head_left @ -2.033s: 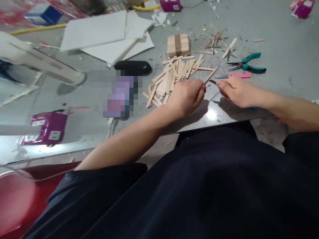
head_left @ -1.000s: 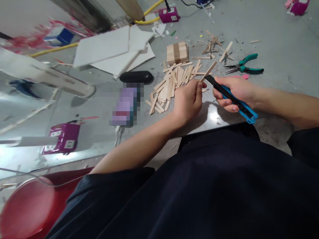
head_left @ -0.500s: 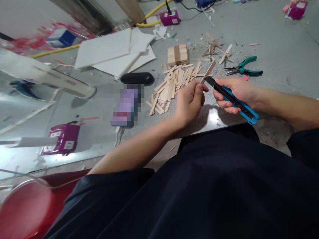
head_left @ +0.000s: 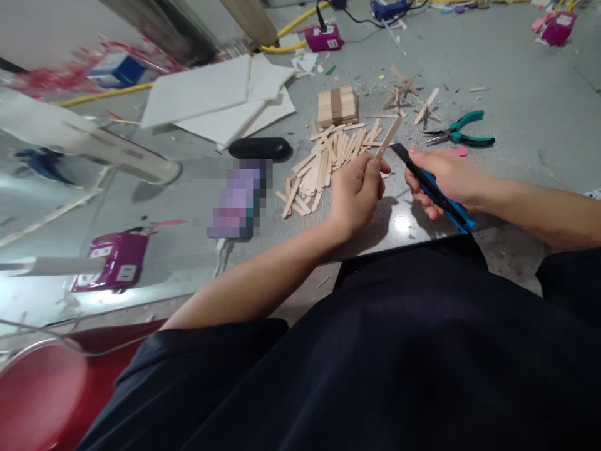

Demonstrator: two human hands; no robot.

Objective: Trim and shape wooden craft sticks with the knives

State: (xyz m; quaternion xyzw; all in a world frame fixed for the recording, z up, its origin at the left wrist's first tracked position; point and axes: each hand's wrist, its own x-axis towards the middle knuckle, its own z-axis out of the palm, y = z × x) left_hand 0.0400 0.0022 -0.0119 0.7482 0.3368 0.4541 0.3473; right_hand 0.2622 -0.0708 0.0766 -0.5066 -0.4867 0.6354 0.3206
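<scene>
Pinched between thumb and fingers of my left hand (head_left: 359, 188) is a wooden craft stick (head_left: 389, 138), its free end slanting up and to the right. My right hand (head_left: 446, 178) is wrapped around a blue and black utility knife (head_left: 434, 188), whose dark blade points up-left, a small gap from the stick. A loose pile of craft sticks (head_left: 322, 163) lies just beyond my left hand. Behind the pile sits a banded bundle of sticks (head_left: 338, 105). Green-handled pliers (head_left: 460, 130) rest beyond my right hand.
Small stick assemblies (head_left: 401, 89) lie at the back. To the left are a black case (head_left: 260, 148), a blurred-out phone (head_left: 237, 200) with a cable, white boards (head_left: 201, 91) and a purple power socket (head_left: 115, 260). A red stool (head_left: 42, 394) stands at lower left.
The knife blade has come away from the stick, shifting slightly right as my right hand changed its angle. My left hand still holds the stick in nearly the same place.
</scene>
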